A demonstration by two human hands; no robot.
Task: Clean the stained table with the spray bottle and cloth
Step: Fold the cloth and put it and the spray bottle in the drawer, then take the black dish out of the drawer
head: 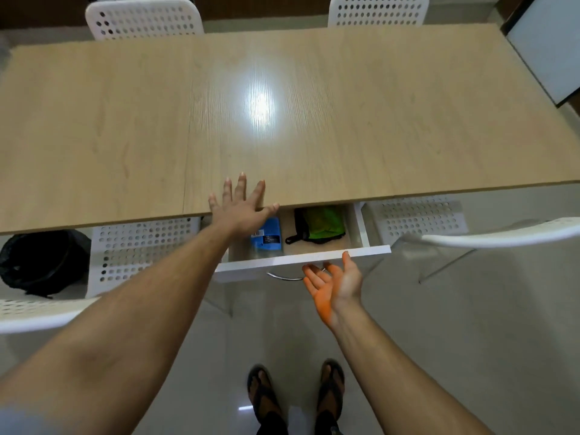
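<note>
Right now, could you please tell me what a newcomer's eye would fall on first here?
Probably the open white drawer under the wooden table's near edge, holding a blue-labelled bottle on the left and a green cloth on the right. Next, the left hand spread flat on the table edge and the right hand, palm up, at the drawer's metal handle.

I see my left hand [243, 204] flat on the near edge of the worktop [345, 120], fingers [241, 186] spread and straight, just left of the open drawer [301, 260]. Inside the drawer lie a bottle with a blue label [266, 235] and, to its right, a green cloth [320, 224] with black trim. My right hand [334, 285] hovers palm-up just below the drawer front, beside its metal handle [282, 276], holding nothing. White perforated chairs [142, 18] stand beyond the worktop.
</note>
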